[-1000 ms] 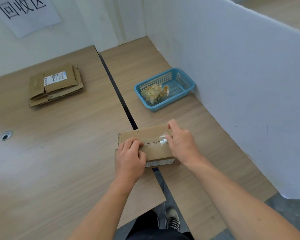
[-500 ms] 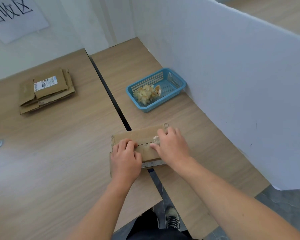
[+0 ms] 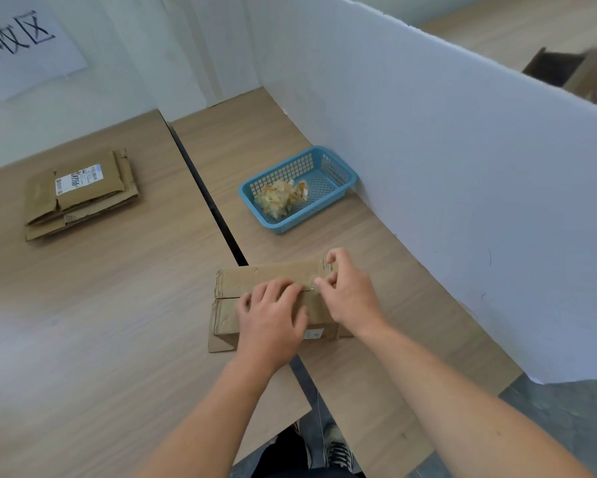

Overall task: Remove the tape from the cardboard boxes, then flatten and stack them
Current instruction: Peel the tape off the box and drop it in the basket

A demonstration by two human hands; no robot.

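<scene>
A cardboard box (image 3: 255,282) lies near the front edge of the wooden surface (image 3: 117,305). It sits right over the dark gap where the two halves of the surface meet. The left hand (image 3: 272,319) rests on top of the box with its fingers spread out and pressing down. It does not grip anything. The right hand (image 3: 350,294) is just beside it, at the box's right end. Its fingers are curled, and the thumb and first finger pinch a small shiny bit of clear tape (image 3: 309,288) at the seam on the box's top.

Behind the box, near the white wall (image 3: 462,201), stands a blue basket (image 3: 345,177). A crumpled ball of old tape (image 3: 278,201) lies inside it. Far off to the left is a stack of flattened boxes (image 3: 83,198), and the top one has a white label. A paper sign (image 3: 21,43) with black writing hangs on the back wall.
</scene>
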